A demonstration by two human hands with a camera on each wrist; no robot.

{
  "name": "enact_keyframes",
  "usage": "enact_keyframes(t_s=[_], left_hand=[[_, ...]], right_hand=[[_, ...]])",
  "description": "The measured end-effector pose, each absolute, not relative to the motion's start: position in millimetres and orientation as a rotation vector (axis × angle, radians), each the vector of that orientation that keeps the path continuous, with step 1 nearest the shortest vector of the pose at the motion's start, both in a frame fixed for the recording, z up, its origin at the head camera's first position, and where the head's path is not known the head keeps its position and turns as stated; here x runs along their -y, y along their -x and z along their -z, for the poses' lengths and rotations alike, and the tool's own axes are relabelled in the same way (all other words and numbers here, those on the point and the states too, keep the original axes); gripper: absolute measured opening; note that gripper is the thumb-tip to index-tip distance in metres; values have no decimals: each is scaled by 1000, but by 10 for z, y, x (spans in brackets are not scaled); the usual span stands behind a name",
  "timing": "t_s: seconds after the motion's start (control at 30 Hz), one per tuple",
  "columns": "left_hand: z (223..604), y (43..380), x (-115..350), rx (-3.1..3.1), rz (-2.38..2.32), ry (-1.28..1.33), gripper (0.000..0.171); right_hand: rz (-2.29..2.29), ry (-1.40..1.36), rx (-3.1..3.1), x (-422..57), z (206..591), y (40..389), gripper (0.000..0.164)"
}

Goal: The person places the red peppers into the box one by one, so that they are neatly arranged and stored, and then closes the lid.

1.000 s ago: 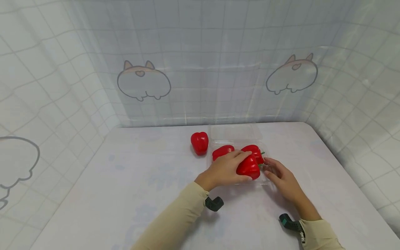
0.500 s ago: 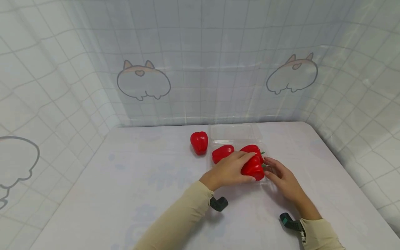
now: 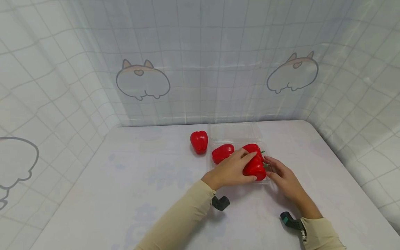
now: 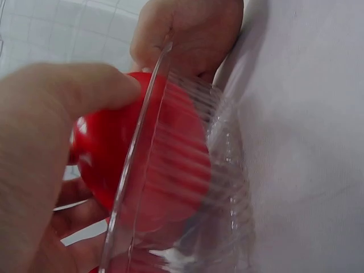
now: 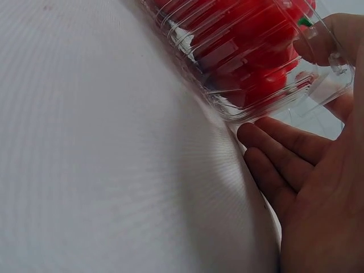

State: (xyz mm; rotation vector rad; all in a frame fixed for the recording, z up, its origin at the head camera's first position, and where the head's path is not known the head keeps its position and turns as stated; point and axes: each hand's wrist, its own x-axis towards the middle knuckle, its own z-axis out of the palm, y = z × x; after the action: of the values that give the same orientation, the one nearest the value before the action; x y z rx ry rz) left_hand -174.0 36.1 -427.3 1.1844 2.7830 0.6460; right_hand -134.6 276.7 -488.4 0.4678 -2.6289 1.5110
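Red pepper [image 3: 254, 169] lies in the left hand [image 3: 228, 170] (seemingly inside the container [image 4: 226, 170]).

You are facing a pale, grid-lined back wall [image 3: 212, 73] bearing two cartoon animals [image 3: 143, 83], while a matching left wall [image 3: 53, 97] and right wall [image 3: 359, 97] are flanking you, light is glinting faintly, and a whitish table [image 3: 125, 184] is stretching below

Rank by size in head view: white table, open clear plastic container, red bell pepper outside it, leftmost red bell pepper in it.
1. White table
2. Open clear plastic container
3. Red bell pepper outside it and leftmost red bell pepper in it: look alike, unranked; the left hand partly covers the latter.
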Motion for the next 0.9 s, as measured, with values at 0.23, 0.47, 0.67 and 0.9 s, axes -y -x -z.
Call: enact_keyframes(t_s=[0.23,0.47,0.67,0.9], left_hand=[[4246,1751,-329,-2735,-682,-1171,78],[4190,1756,-330,-2727,-633,-1154,77],[4169,1750,-328,-2690,-653,-1070,79],[4175,1764,-347,-2671,-683,-1066,79]], right_hand=[[-1505,-475,2620,-2772,4899,1360,59],[-1519,-471,2610,-2767,4913,1348,59],[-1528,-489,2615,-2785,4935,1353,59],[-1519,-505,2594,-2799,4937,1358,60]])
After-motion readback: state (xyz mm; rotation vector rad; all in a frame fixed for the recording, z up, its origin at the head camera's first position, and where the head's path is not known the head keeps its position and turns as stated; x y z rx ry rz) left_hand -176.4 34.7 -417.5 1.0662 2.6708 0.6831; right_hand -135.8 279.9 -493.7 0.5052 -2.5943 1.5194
